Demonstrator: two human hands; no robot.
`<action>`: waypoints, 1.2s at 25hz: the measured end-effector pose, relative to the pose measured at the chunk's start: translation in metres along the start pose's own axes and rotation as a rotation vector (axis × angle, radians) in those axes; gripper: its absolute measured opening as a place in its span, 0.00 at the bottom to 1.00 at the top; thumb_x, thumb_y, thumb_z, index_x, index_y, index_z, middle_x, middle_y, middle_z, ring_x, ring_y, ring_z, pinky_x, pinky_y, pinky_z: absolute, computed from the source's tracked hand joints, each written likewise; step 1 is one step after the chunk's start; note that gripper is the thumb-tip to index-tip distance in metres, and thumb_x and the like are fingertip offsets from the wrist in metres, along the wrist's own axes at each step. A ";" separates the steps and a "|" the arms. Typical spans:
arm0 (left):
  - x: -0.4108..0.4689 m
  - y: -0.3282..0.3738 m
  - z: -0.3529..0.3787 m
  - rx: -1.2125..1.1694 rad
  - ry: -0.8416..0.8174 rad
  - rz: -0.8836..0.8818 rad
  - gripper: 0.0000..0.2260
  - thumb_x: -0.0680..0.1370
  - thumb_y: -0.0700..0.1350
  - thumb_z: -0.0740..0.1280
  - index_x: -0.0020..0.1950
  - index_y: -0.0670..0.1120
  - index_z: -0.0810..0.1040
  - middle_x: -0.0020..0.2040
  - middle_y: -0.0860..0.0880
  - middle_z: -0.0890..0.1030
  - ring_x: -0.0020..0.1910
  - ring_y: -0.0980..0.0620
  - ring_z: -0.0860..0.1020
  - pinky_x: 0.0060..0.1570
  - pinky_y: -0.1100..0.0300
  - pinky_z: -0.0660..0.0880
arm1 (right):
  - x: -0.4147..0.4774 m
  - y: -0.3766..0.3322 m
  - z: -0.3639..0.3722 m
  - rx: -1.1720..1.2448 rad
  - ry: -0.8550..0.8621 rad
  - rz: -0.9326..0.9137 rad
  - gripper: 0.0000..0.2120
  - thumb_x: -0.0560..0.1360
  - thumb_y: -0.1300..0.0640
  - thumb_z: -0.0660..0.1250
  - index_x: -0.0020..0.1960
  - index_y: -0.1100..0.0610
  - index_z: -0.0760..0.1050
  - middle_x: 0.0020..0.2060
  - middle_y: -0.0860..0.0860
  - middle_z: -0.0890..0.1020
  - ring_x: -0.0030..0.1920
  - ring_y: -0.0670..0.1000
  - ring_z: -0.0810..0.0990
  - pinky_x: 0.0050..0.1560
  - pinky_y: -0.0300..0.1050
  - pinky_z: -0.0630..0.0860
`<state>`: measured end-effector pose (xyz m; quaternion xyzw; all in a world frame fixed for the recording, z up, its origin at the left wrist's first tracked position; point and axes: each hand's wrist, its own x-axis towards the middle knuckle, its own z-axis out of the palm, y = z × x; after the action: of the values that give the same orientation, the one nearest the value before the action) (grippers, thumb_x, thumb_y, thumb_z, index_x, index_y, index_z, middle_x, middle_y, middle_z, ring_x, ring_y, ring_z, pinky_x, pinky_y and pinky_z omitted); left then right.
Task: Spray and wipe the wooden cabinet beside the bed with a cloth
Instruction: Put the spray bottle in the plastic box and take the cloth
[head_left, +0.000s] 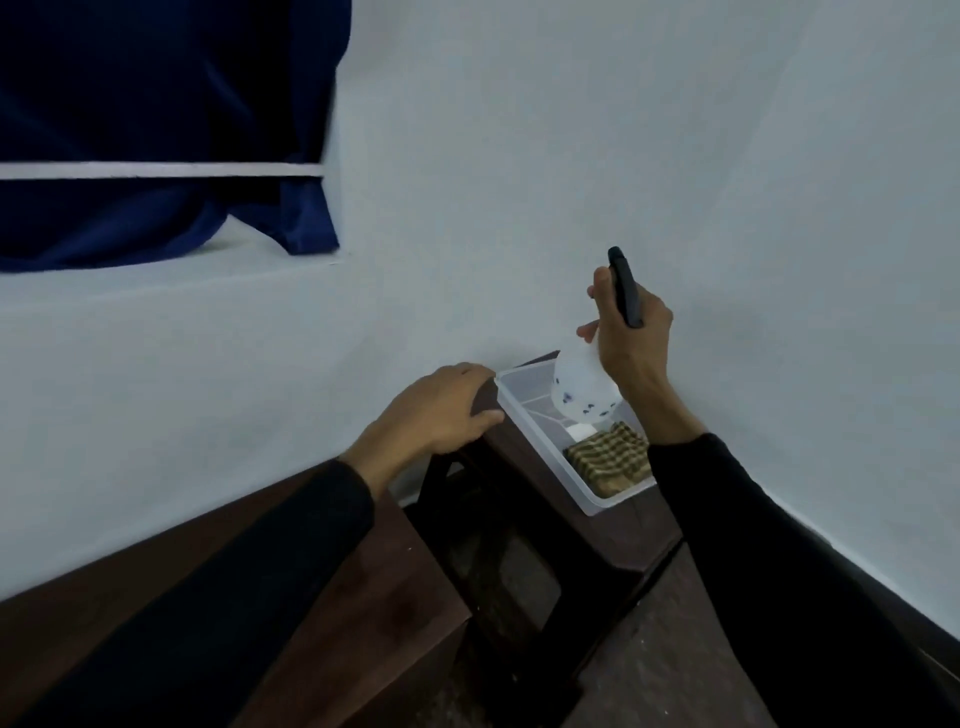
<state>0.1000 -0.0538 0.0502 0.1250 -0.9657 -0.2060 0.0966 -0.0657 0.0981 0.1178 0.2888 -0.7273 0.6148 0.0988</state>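
Observation:
My right hand (631, 332) grips the neck of a white spray bottle (584, 387) with a black trigger head, held tilted above a clear plastic tray (524, 415). A folded checked cloth (608, 457) lies in the near end of the tray. The tray sits on top of the dark wooden cabinet (597, 530) in the corner of the room. My left hand (441, 413) rests on the cabinet's far left top corner, fingers curled over the edge.
White walls meet in the corner right behind the cabinet. A dark wooden bed frame (374, 597) runs along the left wall below my left arm. A blue curtain (166, 130) hangs over a window ledge at the upper left. Dark floor lies at the lower right.

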 end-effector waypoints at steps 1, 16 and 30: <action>0.014 0.006 0.002 -0.009 -0.021 0.011 0.27 0.80 0.59 0.65 0.76 0.50 0.66 0.75 0.50 0.70 0.70 0.48 0.70 0.67 0.53 0.67 | 0.006 0.010 0.002 -0.040 0.013 0.019 0.19 0.80 0.37 0.64 0.35 0.46 0.77 0.29 0.52 0.80 0.29 0.48 0.85 0.33 0.48 0.77; 0.114 0.076 0.100 0.163 -0.147 -0.004 0.19 0.77 0.62 0.64 0.48 0.48 0.82 0.40 0.52 0.79 0.43 0.50 0.77 0.49 0.54 0.64 | 0.074 0.154 -0.009 -0.242 -0.233 0.186 0.20 0.77 0.38 0.68 0.54 0.56 0.76 0.43 0.47 0.81 0.42 0.47 0.83 0.48 0.50 0.78; 0.099 0.093 0.107 -0.176 -0.141 -0.086 0.05 0.77 0.46 0.69 0.51 0.53 0.75 0.48 0.52 0.81 0.46 0.51 0.79 0.48 0.53 0.77 | 0.016 0.135 -0.085 -0.843 -1.035 -0.068 0.08 0.78 0.51 0.70 0.48 0.50 0.72 0.44 0.48 0.78 0.45 0.50 0.77 0.35 0.38 0.64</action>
<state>-0.0385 0.0400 0.0068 0.1427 -0.9420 -0.3023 0.0300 -0.1698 0.1841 0.0323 0.5059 -0.8494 0.0566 -0.1390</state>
